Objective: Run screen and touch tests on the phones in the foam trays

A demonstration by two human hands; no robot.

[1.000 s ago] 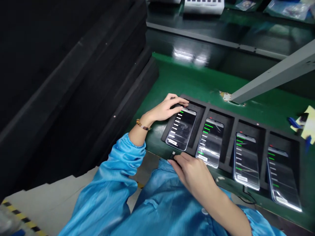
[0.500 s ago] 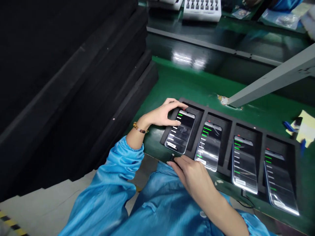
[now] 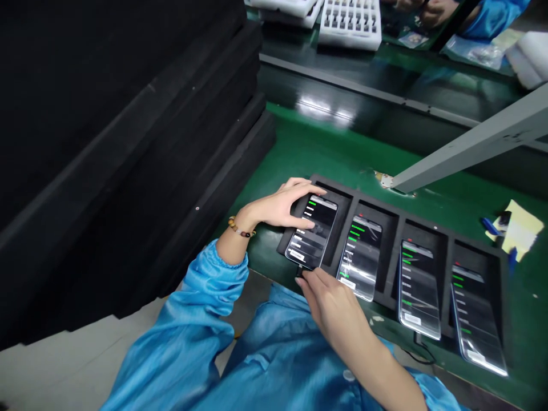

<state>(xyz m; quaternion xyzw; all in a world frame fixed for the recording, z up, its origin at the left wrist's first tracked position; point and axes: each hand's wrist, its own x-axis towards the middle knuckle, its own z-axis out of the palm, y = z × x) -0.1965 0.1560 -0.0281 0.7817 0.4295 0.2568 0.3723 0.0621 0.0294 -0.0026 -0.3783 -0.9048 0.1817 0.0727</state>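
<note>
Several lit phones lie in a black foam tray (image 3: pixel 445 245). My left hand (image 3: pixel 280 206) rests on the leftmost phone (image 3: pixel 319 237), its thumb on the screen and its fingers at the top end. Between the fingertips of my right hand (image 3: pixel 334 302) is a black cable plug (image 3: pixel 300 270), at the bottom edge of that phone. The second phone (image 3: pixel 362 257) lies just beyond my right hand. A cable is plugged into the bottom of the third phone (image 3: pixel 419 291). The rightmost phone (image 3: pixel 479 319) sits tilted in its slot.
Tall black foam stacks (image 3: pixel 171 142) stand at the left. A grey metal post (image 3: pixel 462 142) rises behind the tray. Yellow paper (image 3: pixel 520 228) and blue items lie at the right. White trays (image 3: pixel 351 25) sit on the back shelf, near another person's hands (image 3: pixel 439 11).
My right hand has brought the plug up to the bottom edge of the leftmost phone. My left hand keeps its place on that phone. The view has shifted slightly.
</note>
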